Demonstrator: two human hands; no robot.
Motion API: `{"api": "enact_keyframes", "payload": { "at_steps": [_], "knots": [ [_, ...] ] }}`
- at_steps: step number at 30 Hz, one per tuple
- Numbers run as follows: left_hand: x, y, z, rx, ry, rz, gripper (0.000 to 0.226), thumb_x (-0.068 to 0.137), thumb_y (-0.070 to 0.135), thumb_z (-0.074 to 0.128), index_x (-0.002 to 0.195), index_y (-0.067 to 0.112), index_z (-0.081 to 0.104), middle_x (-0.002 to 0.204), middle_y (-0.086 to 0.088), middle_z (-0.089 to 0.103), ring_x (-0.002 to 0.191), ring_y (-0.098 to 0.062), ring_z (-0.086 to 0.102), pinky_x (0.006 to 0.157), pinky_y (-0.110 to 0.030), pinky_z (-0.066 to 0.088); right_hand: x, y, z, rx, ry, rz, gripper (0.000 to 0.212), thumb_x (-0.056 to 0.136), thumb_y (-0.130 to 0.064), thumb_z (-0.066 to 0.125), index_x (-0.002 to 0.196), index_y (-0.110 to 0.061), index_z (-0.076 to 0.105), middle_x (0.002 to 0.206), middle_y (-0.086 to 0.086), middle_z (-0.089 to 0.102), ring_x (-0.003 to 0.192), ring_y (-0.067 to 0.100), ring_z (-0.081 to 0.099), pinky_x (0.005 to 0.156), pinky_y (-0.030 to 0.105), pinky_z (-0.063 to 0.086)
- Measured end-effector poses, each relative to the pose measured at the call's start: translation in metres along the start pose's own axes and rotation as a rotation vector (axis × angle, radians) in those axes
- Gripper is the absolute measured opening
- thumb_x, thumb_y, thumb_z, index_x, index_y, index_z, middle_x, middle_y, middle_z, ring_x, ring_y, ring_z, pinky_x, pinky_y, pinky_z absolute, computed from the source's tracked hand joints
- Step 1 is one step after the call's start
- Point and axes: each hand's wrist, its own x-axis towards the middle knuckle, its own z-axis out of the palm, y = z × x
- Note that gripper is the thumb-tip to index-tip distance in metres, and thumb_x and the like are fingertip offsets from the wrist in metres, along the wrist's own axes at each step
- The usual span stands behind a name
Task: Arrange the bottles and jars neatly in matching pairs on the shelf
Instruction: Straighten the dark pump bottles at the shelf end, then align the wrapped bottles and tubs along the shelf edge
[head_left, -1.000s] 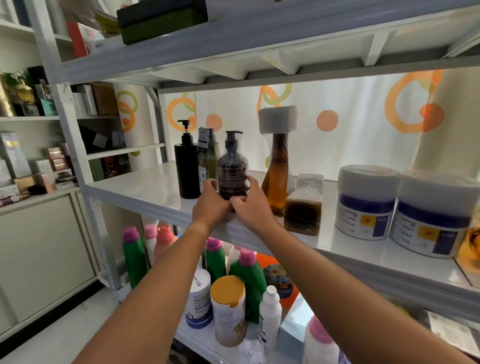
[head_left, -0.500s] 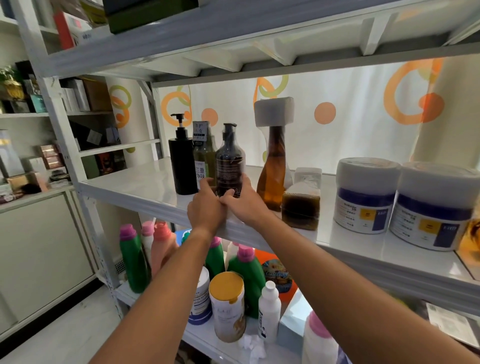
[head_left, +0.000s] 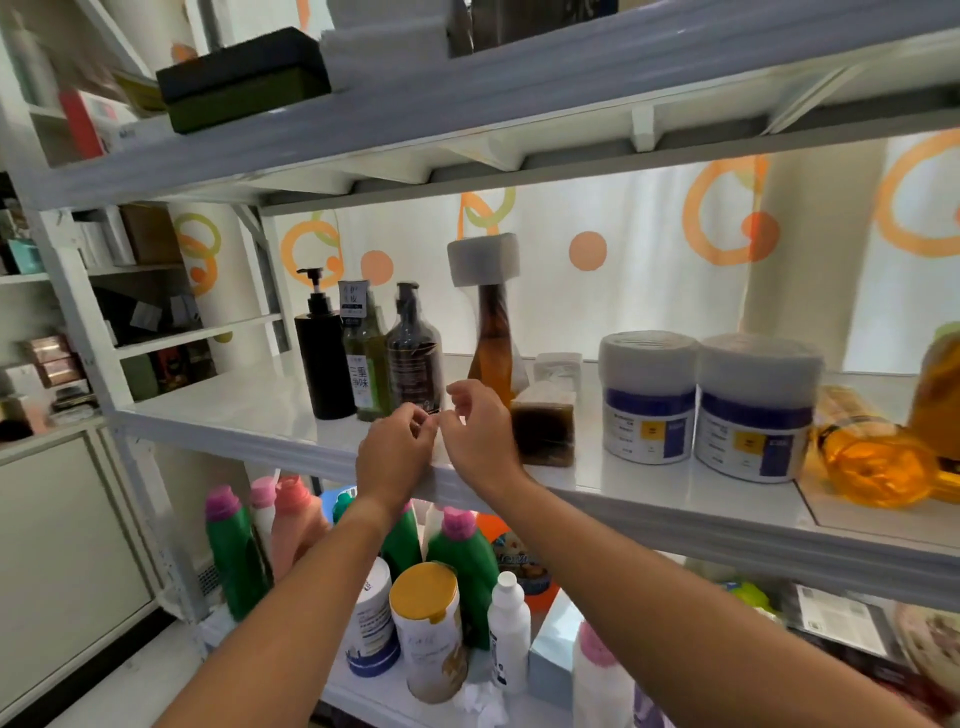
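Note:
On the white middle shelf (head_left: 218, 410) stand a black pump bottle (head_left: 322, 358), a green bottle (head_left: 366, 374) and a dark brown pump bottle (head_left: 415, 364), close together. To their right are a tall amber bottle (head_left: 491, 353) with a white foam cap, a dark square jar (head_left: 545, 426), and two white tubs with blue labels (head_left: 647, 400) (head_left: 756, 410). My left hand (head_left: 395, 457) and right hand (head_left: 480, 436) hover just in front of the dark brown bottle, fingers loosely curled and apart, holding nothing.
An orange bottle (head_left: 878, 457) lies on its side at the shelf's far right. The lower shelf holds green and pink bottles (head_left: 234, 556), a gold-lidded can (head_left: 428, 629) and a small white bottle (head_left: 509, 629). A black box (head_left: 244, 78) sits on the shelf above.
Both hands were wrapped around the dark brown pump bottle; now they have let go and drawn back slightly. The bottle stands beside the green one.

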Motion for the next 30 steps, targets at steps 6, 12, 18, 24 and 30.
{"api": "enact_keyframes", "payload": {
  "at_steps": [6,12,18,24,30],
  "knots": [
    [-0.029,0.06,0.001,-0.304,-0.101,0.03,0.018,0.097,0.025,0.053,0.099,0.01,0.064,0.088,0.005,0.064,0.085,-0.016,0.062,0.068,-0.018,0.046,-0.026,-0.009,-0.037,-0.021,0.209,-0.188,0.01,0.088,-0.01,0.056,0.092,-0.015,0.063,0.09,-0.005,0.055,0.082,0.006,0.054,0.076,0.017,0.048],
    [-0.023,0.104,0.008,-0.479,-0.395,-0.153,0.079,0.077,0.081,0.037,0.097,0.012,0.071,0.089,-0.008,0.072,0.088,-0.027,0.065,0.082,-0.045,0.048,-0.018,0.01,-0.083,-0.15,0.4,-0.133,0.018,0.087,-0.023,0.054,0.1,-0.017,0.064,0.104,0.004,0.06,0.093,0.016,0.057,0.081,0.034,0.054],
    [-0.021,0.111,0.025,-0.284,-0.382,-0.228,0.072,0.069,0.087,0.031,0.084,0.024,0.064,0.089,0.002,0.067,0.101,-0.027,0.061,0.102,-0.053,0.038,-0.013,0.02,-0.1,-0.411,0.265,0.035,0.04,0.095,-0.041,0.044,0.124,-0.016,0.054,0.115,0.003,0.061,0.105,0.02,0.056,0.092,0.037,0.05],
    [-0.026,0.112,0.031,-0.249,-0.289,-0.257,0.062,0.082,0.077,0.028,0.096,0.026,0.06,0.098,0.001,0.067,0.104,-0.026,0.058,0.104,-0.051,0.031,-0.015,0.025,-0.095,-0.346,0.096,0.243,0.062,0.094,-0.061,0.024,0.128,-0.013,0.046,0.112,0.006,0.064,0.101,0.023,0.061,0.088,0.043,0.052],
    [-0.019,0.112,0.031,-0.29,-0.284,-0.258,0.066,0.071,0.081,0.033,0.095,0.027,0.062,0.093,0.004,0.067,0.099,-0.024,0.06,0.102,-0.052,0.036,0.002,0.022,-0.098,-0.383,0.053,0.293,0.054,0.1,-0.051,0.026,0.109,-0.008,0.058,0.096,0.01,0.067,0.088,0.023,0.062,0.079,0.036,0.051]
  ]
}}
